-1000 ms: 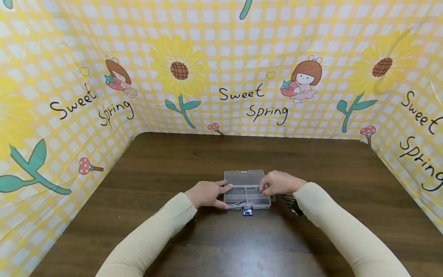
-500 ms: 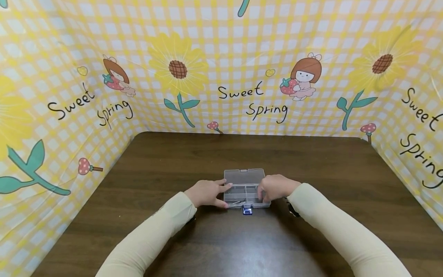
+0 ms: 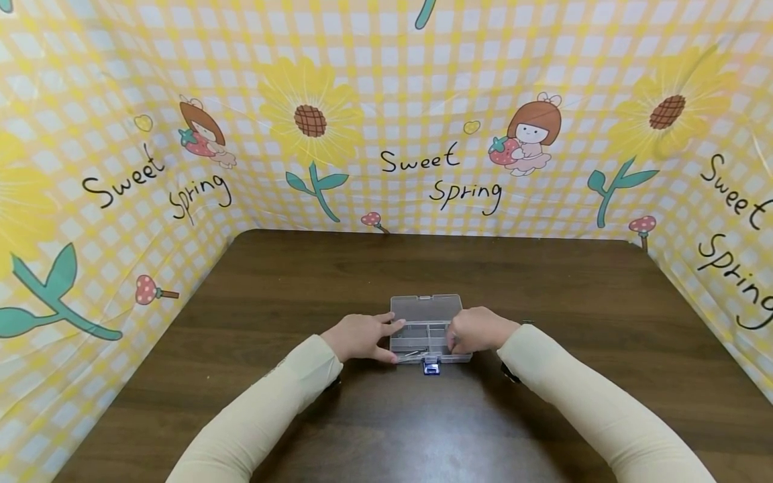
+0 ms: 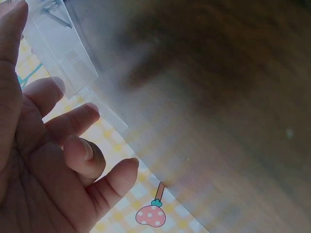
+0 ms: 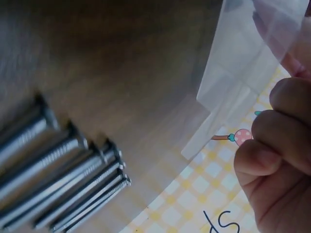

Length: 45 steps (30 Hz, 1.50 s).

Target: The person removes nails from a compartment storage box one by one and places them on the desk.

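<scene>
A clear plastic compartment box (image 3: 410, 342) stands on the table with its lid (image 3: 425, 308) raised at the back and a blue latch (image 3: 431, 367) at the front. Some nails (image 3: 413, 353) lie in its front left compartment. My left hand (image 3: 360, 337) rests along the box's left side, fingers extended and the thumb at the front corner. My right hand (image 3: 481, 330) reaches into the front right compartment with curled fingers. Its fingertips are hidden, so whether they pinch anything does not show. Beside that wrist, several nails (image 5: 73, 172) lie in a row in the right wrist view.
The dark wooden table (image 3: 338, 268) spreads around the box. A yellow checked cloth (image 3: 386, 121) with printed flowers and lettering hangs behind it and on both sides.
My right hand has moved from the back right compartment toward the front right one, its fingers going lower into the box. The left hand has stayed in place.
</scene>
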Available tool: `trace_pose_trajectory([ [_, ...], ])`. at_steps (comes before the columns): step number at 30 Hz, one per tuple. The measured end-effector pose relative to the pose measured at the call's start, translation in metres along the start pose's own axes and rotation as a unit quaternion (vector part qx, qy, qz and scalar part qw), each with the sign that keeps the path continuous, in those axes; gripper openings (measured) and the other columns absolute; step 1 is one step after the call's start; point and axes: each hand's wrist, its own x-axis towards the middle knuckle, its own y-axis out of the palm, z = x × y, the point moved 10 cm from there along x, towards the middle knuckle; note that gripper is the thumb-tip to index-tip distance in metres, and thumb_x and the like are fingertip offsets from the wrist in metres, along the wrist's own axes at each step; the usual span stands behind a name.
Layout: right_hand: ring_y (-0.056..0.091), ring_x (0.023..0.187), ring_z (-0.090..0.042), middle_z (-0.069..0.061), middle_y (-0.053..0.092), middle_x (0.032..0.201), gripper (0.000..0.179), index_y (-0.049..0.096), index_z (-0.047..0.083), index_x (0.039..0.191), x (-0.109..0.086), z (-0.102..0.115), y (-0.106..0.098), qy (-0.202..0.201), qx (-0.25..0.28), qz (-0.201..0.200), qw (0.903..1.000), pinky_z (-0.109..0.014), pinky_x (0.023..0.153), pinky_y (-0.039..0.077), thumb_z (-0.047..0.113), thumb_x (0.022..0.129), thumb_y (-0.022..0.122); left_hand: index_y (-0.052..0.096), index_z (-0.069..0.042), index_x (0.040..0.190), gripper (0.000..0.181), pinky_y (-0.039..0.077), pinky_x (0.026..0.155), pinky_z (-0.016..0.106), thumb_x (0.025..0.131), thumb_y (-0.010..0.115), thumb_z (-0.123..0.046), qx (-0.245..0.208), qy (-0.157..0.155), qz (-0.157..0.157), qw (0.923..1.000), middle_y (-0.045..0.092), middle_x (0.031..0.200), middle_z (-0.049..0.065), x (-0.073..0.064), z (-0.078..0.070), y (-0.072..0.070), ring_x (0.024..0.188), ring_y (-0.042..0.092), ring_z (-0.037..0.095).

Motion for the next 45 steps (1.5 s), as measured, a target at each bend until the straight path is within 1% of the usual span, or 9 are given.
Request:
trace_pose_trajectory([
  [4, 0.061, 0.070, -0.005, 0.010, 0.069, 0.079, 0.009, 0.074, 0.019, 0.076, 0.000, 0.004, -0.002, -0.016, -0.013, -0.018, 0.9996, -0.028, 0.063, 0.051, 0.012, 0.081, 0.071, 0.043, -0.021, 0.147, 0.074, 0.048, 0.088, 0.037, 0.084, 0.064, -0.054, 0.002, 0.000, -0.001, 1.0000, 0.041, 0.149, 0.008, 0.000, 0.000, 0.000, 0.114, 0.059, 0.025],
  [11, 0.064, 0.077, -0.011, 0.009, 0.070, 0.083, 0.008, 0.075, 0.018, 0.079, -0.003, 0.001, -0.005, 0.013, 0.005, -0.005, 0.9999, -0.034, 0.068, 0.052, 0.011, 0.080, 0.071, 0.042, -0.020, 0.147, 0.074, 0.049, 0.084, 0.036, 0.085, 0.064, -0.054, -0.004, 0.000, 0.001, 1.0000, 0.040, 0.149, 0.007, 0.000, 0.000, 0.001, 0.110, 0.062, 0.024],
  [14, 0.064, 0.076, -0.011, 0.008, 0.070, 0.083, 0.009, 0.075, 0.017, 0.079, -0.004, 0.000, -0.003, 0.018, 0.008, -0.001, 0.9998, -0.034, 0.068, 0.052, 0.010, 0.079, 0.071, 0.043, -0.020, 0.147, 0.074, 0.050, 0.083, 0.036, 0.084, 0.065, -0.053, -0.005, 0.001, -0.002, 1.0000, 0.040, 0.149, 0.008, 0.000, 0.000, 0.000, 0.109, 0.062, 0.025],
  [29, 0.058, 0.065, -0.005, 0.007, 0.068, 0.077, 0.015, 0.072, 0.015, 0.073, -0.003, 0.006, 0.001, -0.015, 0.004, -0.015, 0.9998, -0.026, 0.061, 0.050, 0.004, 0.082, 0.069, 0.044, -0.019, 0.146, 0.074, 0.049, 0.086, 0.037, 0.084, 0.065, -0.053, -0.010, 0.002, -0.004, 0.9999, 0.041, 0.148, 0.008, -0.001, -0.001, -0.001, 0.111, 0.061, 0.025],
  [33, 0.046, 0.058, -0.004, 0.010, 0.058, 0.067, 0.023, 0.064, 0.015, 0.065, -0.003, 0.008, 0.001, -0.011, 0.005, -0.006, 0.9999, -0.024, 0.055, 0.043, 0.000, 0.083, 0.065, 0.044, -0.020, 0.146, 0.074, 0.049, 0.087, 0.037, 0.084, 0.065, -0.053, -0.006, 0.002, -0.005, 1.0000, 0.041, 0.148, 0.008, -0.001, -0.001, -0.001, 0.112, 0.061, 0.025],
  [36, 0.033, 0.053, -0.005, 0.011, 0.041, 0.059, 0.033, 0.053, 0.017, 0.058, -0.003, 0.009, 0.001, -0.009, 0.003, -0.001, 1.0000, -0.022, 0.050, 0.032, -0.001, 0.083, 0.062, 0.043, -0.020, 0.146, 0.074, 0.049, 0.087, 0.037, 0.084, 0.065, -0.053, -0.006, 0.000, -0.003, 1.0000, 0.041, 0.149, 0.007, 0.000, 0.000, 0.000, 0.112, 0.060, 0.024],
  [40, 0.022, 0.052, -0.005, 0.012, 0.024, 0.056, 0.042, 0.037, 0.020, 0.053, -0.002, 0.013, 0.001, -0.017, -0.016, -0.005, 0.9997, -0.022, 0.048, 0.020, -0.002, 0.081, 0.060, 0.043, -0.020, 0.146, 0.074, 0.049, 0.086, 0.037, 0.084, 0.065, -0.053, -0.004, 0.000, -0.001, 1.0000, 0.040, 0.149, 0.007, 0.000, 0.000, 0.001, 0.112, 0.060, 0.024],
  [42, 0.021, 0.052, -0.006, 0.012, 0.022, 0.056, 0.042, 0.035, 0.020, 0.053, -0.002, 0.015, 0.000, -0.028, -0.031, -0.016, 0.9990, -0.023, 0.047, 0.019, -0.003, 0.078, 0.059, 0.043, -0.020, 0.147, 0.074, 0.049, 0.086, 0.036, 0.084, 0.065, -0.053, -0.003, 0.000, -0.001, 1.0000, 0.040, 0.149, 0.007, 0.000, 0.000, 0.001, 0.111, 0.061, 0.024],
  [45, 0.024, 0.051, -0.006, 0.013, 0.028, 0.055, 0.038, 0.040, 0.020, 0.052, -0.002, 0.016, -0.002, -0.035, -0.049, -0.030, 0.9977, -0.023, 0.046, 0.024, -0.003, 0.076, 0.059, 0.043, -0.020, 0.147, 0.074, 0.049, 0.086, 0.036, 0.084, 0.065, -0.053, -0.001, -0.001, -0.003, 1.0000, 0.041, 0.149, 0.007, 0.000, 0.000, 0.000, 0.112, 0.061, 0.024],
])
